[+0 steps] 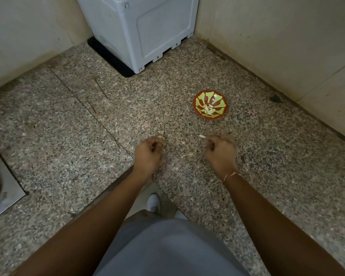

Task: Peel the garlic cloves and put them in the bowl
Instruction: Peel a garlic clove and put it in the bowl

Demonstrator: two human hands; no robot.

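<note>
Head view: bowl set right of centre, peeled cloves heaped inside. Left hand curled, skin scrap at fingertips. Right hand curled; contents hidden. Skins dropped between hands.

The bowl sits beyond the right hand fingers, cloves inside. A peel lies between both hands' fingers; left hand opposite.
</note>
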